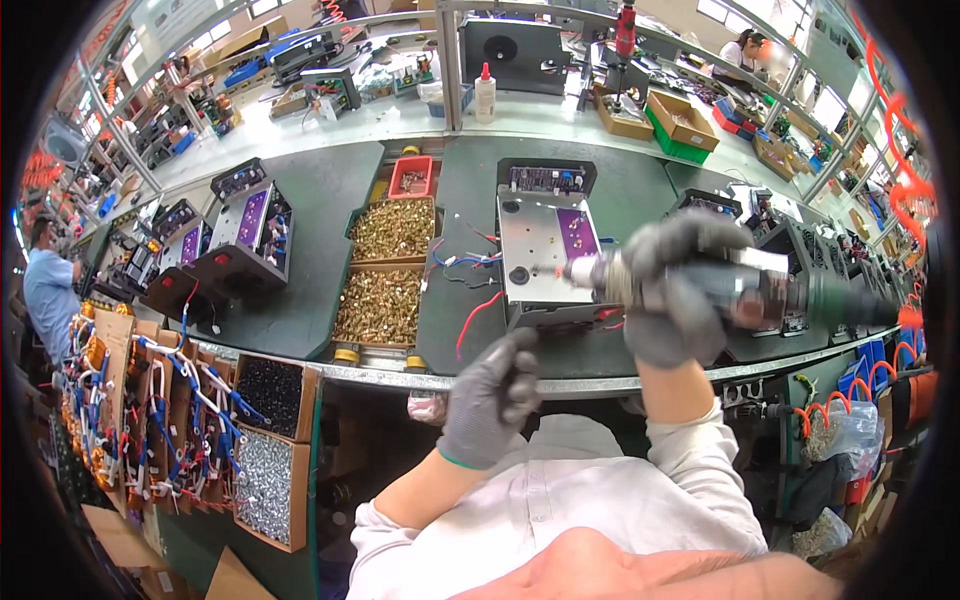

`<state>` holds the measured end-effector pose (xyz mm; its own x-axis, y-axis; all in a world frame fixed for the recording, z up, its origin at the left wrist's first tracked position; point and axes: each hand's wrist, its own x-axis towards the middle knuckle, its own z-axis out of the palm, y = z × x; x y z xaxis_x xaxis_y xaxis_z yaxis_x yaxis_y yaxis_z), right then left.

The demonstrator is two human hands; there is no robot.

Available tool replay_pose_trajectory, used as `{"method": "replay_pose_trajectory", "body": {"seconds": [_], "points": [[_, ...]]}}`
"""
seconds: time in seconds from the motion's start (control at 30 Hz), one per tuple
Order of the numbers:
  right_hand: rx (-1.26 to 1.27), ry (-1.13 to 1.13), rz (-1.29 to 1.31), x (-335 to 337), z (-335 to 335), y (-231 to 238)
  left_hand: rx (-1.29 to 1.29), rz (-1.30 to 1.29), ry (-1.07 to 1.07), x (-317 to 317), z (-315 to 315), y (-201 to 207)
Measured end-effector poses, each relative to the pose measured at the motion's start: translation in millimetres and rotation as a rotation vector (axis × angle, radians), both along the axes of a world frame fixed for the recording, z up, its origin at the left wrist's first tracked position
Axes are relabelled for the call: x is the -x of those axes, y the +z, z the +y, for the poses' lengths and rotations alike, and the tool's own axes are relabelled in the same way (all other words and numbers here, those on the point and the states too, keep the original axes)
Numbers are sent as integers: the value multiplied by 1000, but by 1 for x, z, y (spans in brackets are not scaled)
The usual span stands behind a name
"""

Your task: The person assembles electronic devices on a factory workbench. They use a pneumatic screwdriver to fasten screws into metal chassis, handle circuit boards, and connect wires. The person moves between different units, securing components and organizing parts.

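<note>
My right hand (680, 285), in a dark grey glove, is wrapped round a pneumatic screwdriver (745, 290) held sideways, blurred by motion. Its tip points left, over the silver top plate of an electronic unit (545, 235) with a black front panel, a purple circuit board (576, 232) and a black board at its far end. Just below the unit's near edge is my left hand (495, 395), also gloved, with its fingers curled in. Whatever those fingers may hold is hidden. Red, blue and black wires (470, 262) stick out from the unit's left side.
Left of the unit lie two trays of brass-coloured fasteners (380, 305) and a red bin (411, 177). Another unit (240, 240) stands farther left; several more (800, 260) line the right. Boxes of black screws (268, 395) and silver screws (268, 490) sit lower left, beside hanging cables (170, 400).
</note>
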<state>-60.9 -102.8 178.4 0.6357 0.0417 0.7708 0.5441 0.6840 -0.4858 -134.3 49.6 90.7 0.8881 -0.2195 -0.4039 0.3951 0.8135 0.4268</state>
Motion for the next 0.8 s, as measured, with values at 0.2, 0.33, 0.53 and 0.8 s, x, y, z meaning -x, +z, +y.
{"method": "replay_pose_trajectory", "body": {"seconds": [0.2, 0.33, 0.53, 0.8], "points": [[157, -209, 254, -87, 13, 15, -548, -191, 143, -56, 24, -43], [150, -240, 351, -117, 34, -1, -718, -254, 58, -83, 24, -58], [189, -260, 338, -135, 34, -14, -704, -270, -10, -81, 13, -49], [290, -328, 307, -140, 35, -30, -643, -214, 34, -80, 4, -49]]}}
